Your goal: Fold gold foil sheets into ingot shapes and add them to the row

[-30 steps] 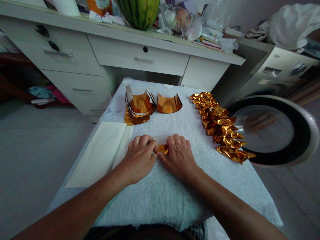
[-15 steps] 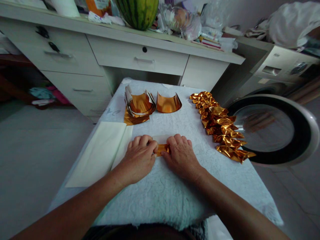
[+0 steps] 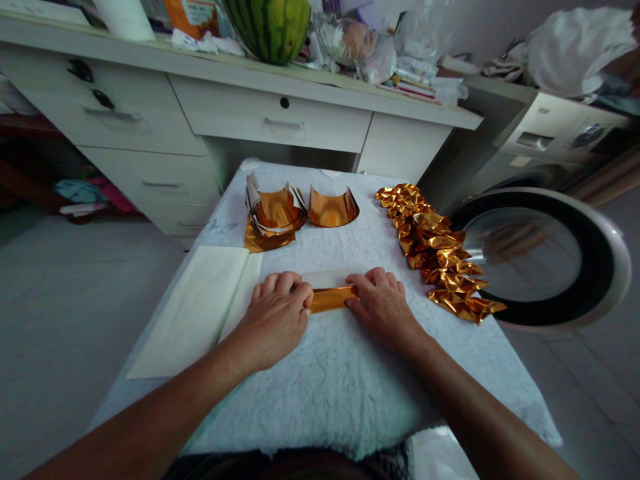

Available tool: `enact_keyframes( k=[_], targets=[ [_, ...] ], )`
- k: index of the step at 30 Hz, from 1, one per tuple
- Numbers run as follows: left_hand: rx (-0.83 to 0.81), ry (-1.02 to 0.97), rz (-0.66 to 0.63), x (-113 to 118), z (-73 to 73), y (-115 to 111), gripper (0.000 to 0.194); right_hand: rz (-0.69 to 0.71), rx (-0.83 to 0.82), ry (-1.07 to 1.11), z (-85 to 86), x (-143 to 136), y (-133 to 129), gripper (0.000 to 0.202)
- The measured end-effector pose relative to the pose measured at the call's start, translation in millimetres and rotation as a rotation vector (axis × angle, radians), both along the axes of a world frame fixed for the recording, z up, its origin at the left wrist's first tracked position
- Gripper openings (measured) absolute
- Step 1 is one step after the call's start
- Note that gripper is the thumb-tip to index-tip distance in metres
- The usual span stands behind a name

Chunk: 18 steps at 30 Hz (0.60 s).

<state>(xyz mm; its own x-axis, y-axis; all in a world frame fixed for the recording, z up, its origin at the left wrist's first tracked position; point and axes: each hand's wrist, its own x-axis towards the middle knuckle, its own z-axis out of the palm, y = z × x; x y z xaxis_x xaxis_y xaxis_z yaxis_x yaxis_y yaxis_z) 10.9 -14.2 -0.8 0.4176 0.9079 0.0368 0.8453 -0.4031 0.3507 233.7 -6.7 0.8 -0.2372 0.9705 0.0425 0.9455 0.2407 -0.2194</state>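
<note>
A strip of gold foil paper [image 3: 330, 299] lies between my hands, its far part showing a pale side. My left hand [image 3: 277, 313] grips the strip's left end, fingers curled. At the right end, my right hand [image 3: 383, 307] pinches the strip between thumb and fingers. Beyond them stand a stack of curved gold sheets [image 3: 275, 210] and a single curved gold sheet [image 3: 334, 207]. A row of folded gold foil pieces [image 3: 433, 247] runs along the right side. Pale paper sheets [image 3: 190, 310] lie at the left.
The cloth-covered table [image 3: 320, 380] stands before a white counter [image 3: 240, 70] bearing a watermelon [image 3: 270, 27] and plastic bags. At the right, a washing machine's round door [image 3: 540, 257] hangs open beside the table.
My right hand has moved right along the foil, so more of the gold strip shows between my hands. My left hand keeps its hold. The view has shifted slightly.
</note>
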Motion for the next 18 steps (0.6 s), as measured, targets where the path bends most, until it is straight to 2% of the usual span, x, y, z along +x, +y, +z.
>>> enact_keyframes(
  k=[11,14,18],
  targets=[
    [0.012,-0.001,-0.014,-1,-3.0,2,0.010,-0.023,0.011,0.019,-4.2,30,3,0.042],
    [0.004,-0.009,-0.010,0,-1.7,2,0.010,0.027,0.004,0.151,-2.8,38,7,0.040],
    [-0.005,-0.031,-0.014,1,0.3,2,0.012,0.133,0.062,0.415,12.4,31,9,0.021]
  ],
)
